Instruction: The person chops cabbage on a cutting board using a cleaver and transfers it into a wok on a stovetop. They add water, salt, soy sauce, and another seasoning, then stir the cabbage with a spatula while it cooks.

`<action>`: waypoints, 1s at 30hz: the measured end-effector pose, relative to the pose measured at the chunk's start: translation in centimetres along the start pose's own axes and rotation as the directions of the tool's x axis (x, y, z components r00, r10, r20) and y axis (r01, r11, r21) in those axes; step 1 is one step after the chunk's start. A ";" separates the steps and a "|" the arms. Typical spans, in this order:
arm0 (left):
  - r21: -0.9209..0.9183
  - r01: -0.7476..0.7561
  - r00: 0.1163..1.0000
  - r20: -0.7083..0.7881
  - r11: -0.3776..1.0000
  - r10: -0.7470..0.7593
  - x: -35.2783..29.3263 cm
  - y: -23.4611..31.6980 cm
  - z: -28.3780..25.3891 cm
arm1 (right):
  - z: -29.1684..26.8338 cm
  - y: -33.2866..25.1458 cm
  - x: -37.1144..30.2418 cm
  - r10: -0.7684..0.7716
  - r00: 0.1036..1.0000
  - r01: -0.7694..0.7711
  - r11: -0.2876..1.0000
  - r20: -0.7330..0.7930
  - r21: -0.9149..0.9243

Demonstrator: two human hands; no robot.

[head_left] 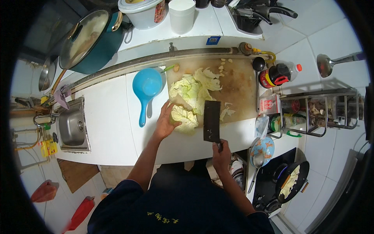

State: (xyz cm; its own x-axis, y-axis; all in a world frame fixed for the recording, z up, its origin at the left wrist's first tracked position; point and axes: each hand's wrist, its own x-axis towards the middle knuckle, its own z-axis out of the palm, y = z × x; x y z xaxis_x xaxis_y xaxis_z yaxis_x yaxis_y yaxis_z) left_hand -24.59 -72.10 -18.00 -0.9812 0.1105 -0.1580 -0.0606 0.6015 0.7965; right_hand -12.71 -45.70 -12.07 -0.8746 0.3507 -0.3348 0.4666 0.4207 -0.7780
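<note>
My right hand (222, 154) is closed round the handle of a dark, broad-bladed cleaver (212, 121), whose blade lies over the right edge of the cabbage. At the near left of the wooden cutting board (241, 89), my left hand (165, 124) grips the left side of a pale cabbage piece (184, 118) between thumb and fingers. Behind that piece sits a larger heap of cabbage leaves (187, 90). Torn leaf scraps (226, 112) lie right of the blade. Several garlic cloves (221, 68) rest near the board's far edge.
A blue ladle-shaped scoop (147, 85) stands left of the board. The sink (72, 124) is at far left, a lidded pot (87, 43) behind. Sauce bottles (274, 75) and a metal rack (319, 111) line the right. A wok (293, 182) holding pale food sits on the stove.
</note>
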 end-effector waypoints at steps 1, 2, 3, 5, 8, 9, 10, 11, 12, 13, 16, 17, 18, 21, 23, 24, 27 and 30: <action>0.054 -0.033 0.999 0.032 0.998 0.031 0.2 0.4 -0.5 | 0.3 0.2 -0.5 -0.022 1.000 0.022 0.999 -0.009 -0.027; 0.093 -0.029 0.994 0.112 0.995 0.019 0.6 0.7 -0.8 | 0.6 0.9 -0.9 -0.024 1.000 0.024 0.999 -0.002 -0.042; 0.131 -0.028 0.982 0.189 0.991 0.003 1.1 0.8 -1.2 | 0.9 1.3 -1.1 -0.027 1.000 0.028 0.998 0.006 -0.058; 0.187 -0.008 0.969 0.245 0.982 -0.039 1.9 0.4 -0.8 | 1.3 2.0 -1.4 -0.025 1.000 0.026 0.998 0.005 -0.060; 0.159 0.111 0.979 0.151 0.981 -0.136 2.4 -0.8 0.5 | 1.9 4.3 -1.5 -0.038 0.999 0.038 0.999 -0.038 0.003; 0.089 0.174 0.978 0.105 0.981 -0.183 2.4 -0.8 0.8 | 1.9 4.8 -1.3 0.024 0.998 -0.020 0.997 -0.056 0.070; 0.014 0.233 0.970 0.064 0.972 -0.233 2.2 -0.8 1.1 | 1.8 5.2 -1.1 0.085 0.994 -0.075 0.988 -0.070 0.137; -0.112 0.233 0.972 -0.018 0.966 -0.236 2.1 -2.2 1.9 | 1.6 5.6 -0.8 0.147 0.986 -0.128 0.970 -0.079 0.204; -0.237 0.221 0.963 -0.098 0.946 -0.250 1.9 -4.5 3.2 | 1.4 5.9 -0.3 0.168 0.977 -0.135 0.964 -0.129 0.231; -0.359 0.195 0.947 -0.171 0.913 -0.270 2.2 -4.7 3.7 | 1.2 6.6 0.4 0.189 0.965 -0.139 0.957 -0.180 0.256; -0.353 0.071 0.897 -0.387 0.933 -0.215 3.6 -3.4 4.1 | 0.3 8.8 2.6 0.193 0.925 -0.111 0.962 -0.328 0.251; -0.275 0.048 0.889 -0.426 0.960 -0.166 4.6 -2.4 4.1 | -0.1 9.4 3.4 0.170 0.920 -0.092 0.969 -0.353 0.228; -0.194 0.028 0.877 -0.465 0.981 -0.117 5.7 -0.8 3.9 | -0.3 9.7 4.0 0.145 0.917 -0.072 0.976 -0.372 0.205; -0.071 -0.034 0.844 -0.537 0.997 -0.009 9.4 1.4 5.9 | 0.8 8.7 6.1 0.155 0.933 -0.077 0.968 -0.326 0.241; 0.014 -0.053 0.820 -0.570 0.998 0.052 11.3 2.2 7.1 | 1.7 7.6 6.8 0.201 0.942 -0.143 0.965 -0.269 0.219; 0.079 0.005 0.848 -0.529 0.997 0.037 11.9 2.8 7.3 | 2.9 8.2 7.5 0.148 0.935 -0.091 0.978 -0.322 0.185; 0.257 0.109 0.899 -0.437 0.960 0.015 12.6 4.1 7.9 | 4.1 4.3 8.2 0.041 0.959 -0.027 0.998 -0.280 0.053; 0.230 0.027 0.919 -0.389 0.973 0.066 12.2 4.9 8.4 | 5.6 2.0 8.7 0.026 0.999 -0.030 0.996 -0.046 -0.087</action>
State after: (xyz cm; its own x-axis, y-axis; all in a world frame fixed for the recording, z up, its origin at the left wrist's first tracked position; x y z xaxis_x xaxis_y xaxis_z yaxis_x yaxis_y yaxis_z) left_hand -35.30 -61.13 -20.96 -0.9769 -0.1661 0.1342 -0.0434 0.7698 0.6368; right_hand -20.12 -46.47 -19.49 -0.8552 0.3995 -0.3303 0.5023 0.4815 -0.7182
